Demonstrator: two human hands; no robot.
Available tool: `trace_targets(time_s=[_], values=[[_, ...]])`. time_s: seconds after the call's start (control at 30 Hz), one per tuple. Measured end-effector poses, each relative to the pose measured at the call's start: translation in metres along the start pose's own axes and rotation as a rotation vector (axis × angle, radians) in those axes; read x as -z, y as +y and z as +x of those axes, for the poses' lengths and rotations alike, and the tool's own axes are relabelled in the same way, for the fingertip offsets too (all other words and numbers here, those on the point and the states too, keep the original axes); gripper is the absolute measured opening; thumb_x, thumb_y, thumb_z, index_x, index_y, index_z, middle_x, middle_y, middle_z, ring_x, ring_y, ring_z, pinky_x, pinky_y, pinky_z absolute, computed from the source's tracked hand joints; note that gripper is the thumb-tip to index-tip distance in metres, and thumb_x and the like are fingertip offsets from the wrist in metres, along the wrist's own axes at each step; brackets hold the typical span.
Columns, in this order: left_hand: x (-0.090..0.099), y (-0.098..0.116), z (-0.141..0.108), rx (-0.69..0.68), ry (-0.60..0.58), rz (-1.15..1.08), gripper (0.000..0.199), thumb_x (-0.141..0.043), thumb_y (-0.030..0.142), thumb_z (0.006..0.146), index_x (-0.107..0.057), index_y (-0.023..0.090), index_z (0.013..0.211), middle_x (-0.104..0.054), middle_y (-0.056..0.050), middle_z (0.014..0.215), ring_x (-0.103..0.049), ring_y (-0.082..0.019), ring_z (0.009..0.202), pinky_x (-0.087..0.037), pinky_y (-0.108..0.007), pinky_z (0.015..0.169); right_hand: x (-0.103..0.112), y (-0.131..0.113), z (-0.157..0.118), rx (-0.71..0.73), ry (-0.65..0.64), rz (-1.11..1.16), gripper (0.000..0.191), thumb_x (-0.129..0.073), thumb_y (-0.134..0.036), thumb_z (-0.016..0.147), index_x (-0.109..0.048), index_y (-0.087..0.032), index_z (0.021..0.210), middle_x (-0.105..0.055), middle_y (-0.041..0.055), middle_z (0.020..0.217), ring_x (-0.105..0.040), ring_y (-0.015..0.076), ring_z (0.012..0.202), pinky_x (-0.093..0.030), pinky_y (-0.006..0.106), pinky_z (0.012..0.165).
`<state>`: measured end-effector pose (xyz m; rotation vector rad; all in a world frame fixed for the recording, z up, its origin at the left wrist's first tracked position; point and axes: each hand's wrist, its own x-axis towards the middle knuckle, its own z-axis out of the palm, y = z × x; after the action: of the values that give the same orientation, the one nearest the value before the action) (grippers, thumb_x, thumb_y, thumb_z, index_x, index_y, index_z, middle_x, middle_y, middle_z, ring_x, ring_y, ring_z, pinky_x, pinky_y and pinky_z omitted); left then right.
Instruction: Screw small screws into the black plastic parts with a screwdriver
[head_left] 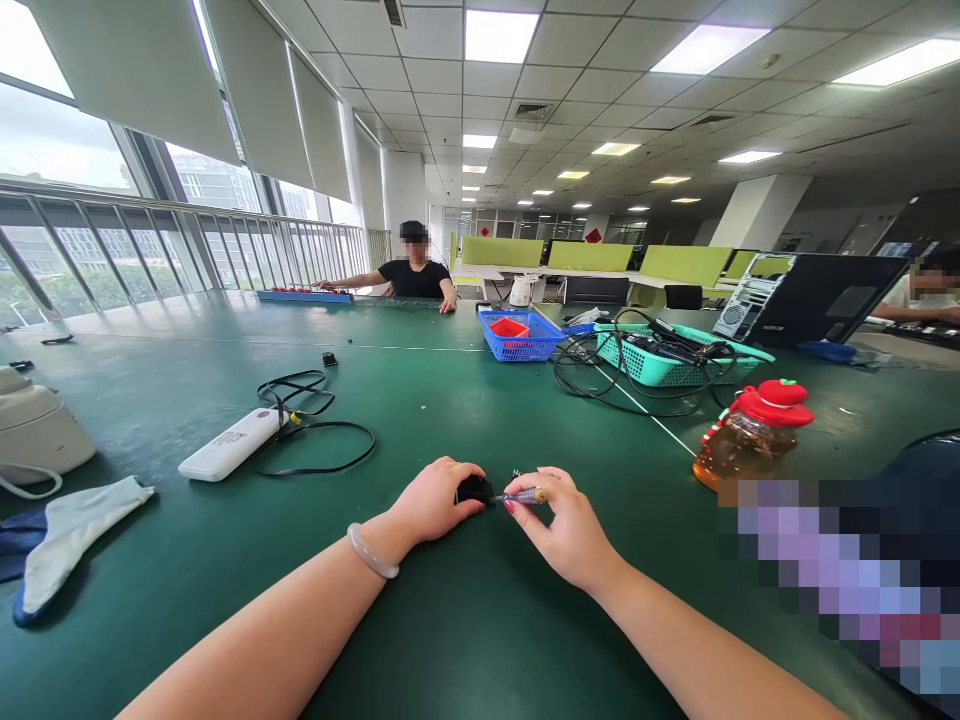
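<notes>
The left hand [435,502] clamps its fingers round a black part [472,488], low at the green table [450,640], apparently to keep it steady, while the right hand [564,525] pinches a screwdriver [529,495] between thumb and fingers, seemingly for fine control, its shaft levelled at the part (whether the tip touches, I cannot tell). The smooth table bears a white bar [232,445] leftward and a bottle [746,442] rightward, and windows [64,140] and ceiling lights [501,36] brighten it all.
</notes>
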<state>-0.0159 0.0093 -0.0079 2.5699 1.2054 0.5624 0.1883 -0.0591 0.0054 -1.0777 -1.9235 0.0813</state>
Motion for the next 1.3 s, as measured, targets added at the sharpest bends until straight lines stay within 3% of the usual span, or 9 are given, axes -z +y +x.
trace_targets(time_s=[0.33, 0.47, 0.63, 0.77, 0.97, 1.3], values=[[0.001, 0.001, 0.0, -0.02, -0.013, -0.004, 0.038, -0.066, 0.036, 0.081, -0.061, 0.024, 0.116, -0.069, -0.004, 0.108, -0.06, -0.024, 0.101, -0.046, -0.036, 0.091, 0.001, 0.006, 0.002, -0.06, 0.042, -0.014, 0.013, -0.061, -0.035, 0.085, -0.062, -0.024, 0.077, -0.07, 0.0007, 0.076, -0.064, 0.0195, 0.074, -0.044, 0.045, 0.092], [0.003, 0.002, 0.0, 0.016, -0.026, -0.003, 0.039, -0.066, 0.038, 0.081, -0.061, 0.024, 0.116, -0.068, -0.005, 0.106, -0.06, -0.024, 0.102, -0.047, -0.036, 0.09, 0.003, 0.008, 0.005, -0.21, 0.044, 0.02, 0.018, -0.06, -0.039, 0.083, -0.064, -0.023, 0.076, -0.071, 0.0039, 0.083, -0.065, 0.0233, 0.083, -0.047, 0.041, 0.086], [0.005, 0.004, 0.0, 0.048, -0.035, 0.003, 0.035, -0.067, 0.039, 0.079, -0.062, 0.025, 0.111, -0.067, -0.005, 0.1, -0.061, -0.024, 0.096, -0.048, -0.035, 0.085, 0.001, 0.019, 0.006, -0.429, 0.049, 0.194, 0.025, -0.06, -0.048, 0.079, -0.062, -0.023, 0.083, -0.07, 0.0041, 0.085, -0.066, 0.0233, 0.082, -0.05, 0.035, 0.076], [0.005, 0.005, -0.001, 0.044, -0.031, -0.007, 0.034, -0.067, 0.038, 0.079, -0.061, 0.025, 0.11, -0.067, -0.005, 0.099, -0.06, -0.023, 0.095, -0.048, -0.035, 0.085, -0.002, 0.029, 0.006, -0.515, 0.098, 0.254, 0.035, -0.065, -0.05, 0.073, -0.061, -0.023, 0.095, -0.07, 0.0037, 0.084, -0.066, 0.0241, 0.084, -0.051, 0.037, 0.08], [0.006, 0.006, -0.001, 0.017, -0.03, -0.017, 0.034, -0.067, 0.037, 0.079, -0.062, 0.025, 0.109, -0.067, -0.004, 0.099, -0.06, -0.023, 0.097, -0.048, -0.035, 0.087, 0.0, 0.028, 0.005, -0.502, 0.168, 0.286, 0.043, -0.064, -0.049, 0.077, -0.054, -0.023, 0.11, -0.071, 0.0051, 0.086, -0.068, 0.0249, 0.089, -0.047, 0.044, 0.091], [0.006, 0.008, -0.002, -0.034, -0.051, -0.025, 0.034, -0.068, 0.037, 0.08, -0.061, 0.025, 0.111, -0.067, -0.003, 0.097, -0.06, -0.022, 0.094, -0.047, -0.034, 0.086, 0.004, 0.015, 0.003, -0.335, 0.044, 0.167, 0.028, -0.056, -0.035, 0.086, -0.053, -0.025, 0.111, -0.073, 0.0023, 0.091, -0.068, 0.0229, 0.092, -0.049, 0.043, 0.089]])
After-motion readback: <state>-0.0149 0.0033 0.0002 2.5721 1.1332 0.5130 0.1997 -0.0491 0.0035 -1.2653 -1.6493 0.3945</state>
